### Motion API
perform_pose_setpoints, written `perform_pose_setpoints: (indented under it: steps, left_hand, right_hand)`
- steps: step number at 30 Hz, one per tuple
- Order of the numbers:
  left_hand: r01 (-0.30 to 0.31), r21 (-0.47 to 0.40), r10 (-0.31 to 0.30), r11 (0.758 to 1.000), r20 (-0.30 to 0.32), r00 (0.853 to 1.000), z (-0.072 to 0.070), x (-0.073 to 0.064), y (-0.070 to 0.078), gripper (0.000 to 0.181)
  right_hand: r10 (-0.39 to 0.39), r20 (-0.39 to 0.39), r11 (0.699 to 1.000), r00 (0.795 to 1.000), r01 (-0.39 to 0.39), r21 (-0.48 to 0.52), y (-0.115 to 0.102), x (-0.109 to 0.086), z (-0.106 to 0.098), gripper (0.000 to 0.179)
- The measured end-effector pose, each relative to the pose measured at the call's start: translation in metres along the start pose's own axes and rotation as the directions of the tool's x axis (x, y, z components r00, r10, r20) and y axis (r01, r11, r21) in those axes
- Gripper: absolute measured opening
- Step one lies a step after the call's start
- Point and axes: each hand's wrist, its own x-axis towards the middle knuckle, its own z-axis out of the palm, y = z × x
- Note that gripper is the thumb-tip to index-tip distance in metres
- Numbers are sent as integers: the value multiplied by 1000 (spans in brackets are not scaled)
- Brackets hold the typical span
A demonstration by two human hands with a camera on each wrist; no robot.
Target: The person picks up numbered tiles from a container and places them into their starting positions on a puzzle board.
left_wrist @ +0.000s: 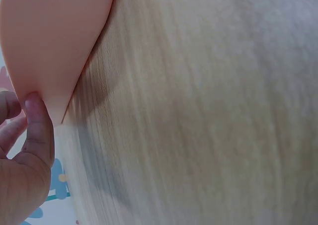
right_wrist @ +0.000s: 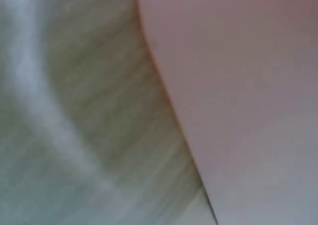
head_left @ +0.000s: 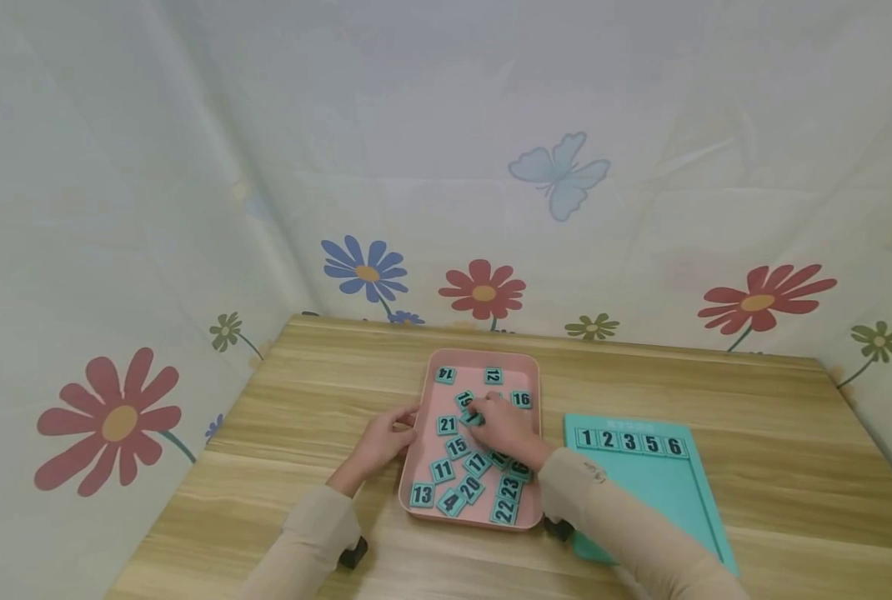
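Seen from the head, where a wooden counter (head_left: 341, 367) spreads below, a pink tray (head_left: 470, 523) lies with its long sides running from twelve o'clock to six. Inside it, loose numbered tiles surround the right hand (head_left: 508, 428), whose grip is drawn together on one small, squarish teal tile (head_left: 472, 418), its number partly covered. That tile sits at about ten o'clock from the middle of the hand. Outside the tray, at about four o'clock from that hand, lies a teal board (head_left: 641, 496) with a row of tiles (head_left: 629, 442) along its far edge reading 1, 2, 3, 5, 6. The right hand is nearer the board; the left hand (head_left: 381, 446) is at the tray's nine o'clock side.

From the left wrist, the thumb presses the tray's outer wall and bent fingers meet its rim.

From the right wrist, blurred tray wall fills the three o'clock side; neither grip nor tile shows.
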Motion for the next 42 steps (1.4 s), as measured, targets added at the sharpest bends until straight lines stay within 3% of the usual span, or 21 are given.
perform_pose_setpoints:
  steps: [12,17,22,33,42]
  left_hand:
    - [8,-5,-8,1000,-8,1000,1,0,0,46]
    - [3,7,-3,1000,-12,1000,1,-1,0,46]
    - [-1,13,1,1000,-7,1000,1,0,-1,46]
    - [-1,9,1,1000,-3,1000,0,1,0,46]
    - [-12,-2,12,1000,-3,1000,1,1,1,46]
  right_hand:
    - [-153,-96,982,984,162,100,-5,-12,-34,36]
    - [-254,-175,960,951,270,74,1,-14,-47,31]
    - [-333,-180,928,926,355,110,10,-21,-62,28]
    - [-300,-150,931,942,324,169,41,-47,-89,26]
    - [-248,-150,946,957,272,174,70,-67,-95,25]
